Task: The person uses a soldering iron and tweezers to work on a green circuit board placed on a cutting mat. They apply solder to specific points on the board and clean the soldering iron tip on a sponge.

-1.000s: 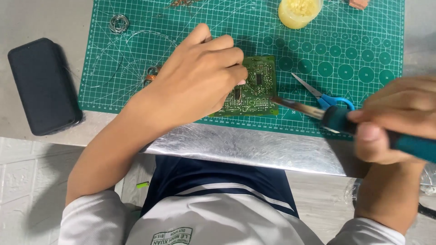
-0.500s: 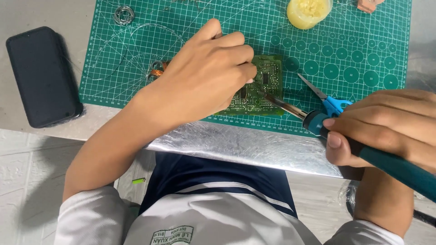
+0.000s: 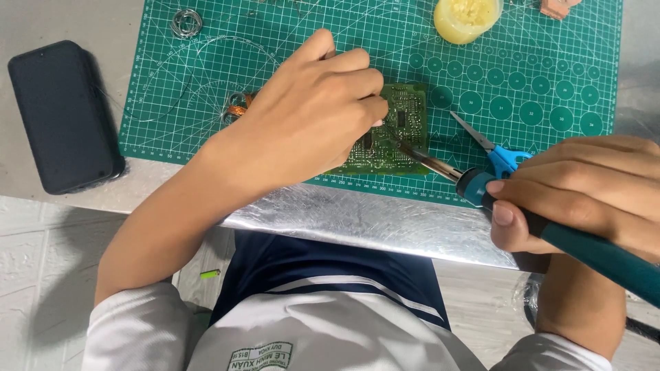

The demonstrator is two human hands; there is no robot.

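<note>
On the green gridded cutting mat (image 3: pixel 206 103), my left hand (image 3: pixel 309 113) presses down the green printed circuit board (image 3: pixel 405 110). My right hand (image 3: pixel 584 189), clamped on the teal-handled soldering iron (image 3: pixel 481 187), has brought its tip onto the board; a second ago it was hovering short.

flat green cutting mat with white grid lines and circles (image 3: pixel 550 82) | small green printed circuit board (image 3: pixel 405 113) | teal-handled soldering iron with dark metal tip (image 3: pixel 591 251) | blue-handled scissors (image 3: pixel 505 158) right | round pale yellow tub (image 3: pixel 467 17) far | black rectangular phone (image 3: pixel 62 113) left | silvery foil table edge (image 3: pixel 357 216) near
</note>
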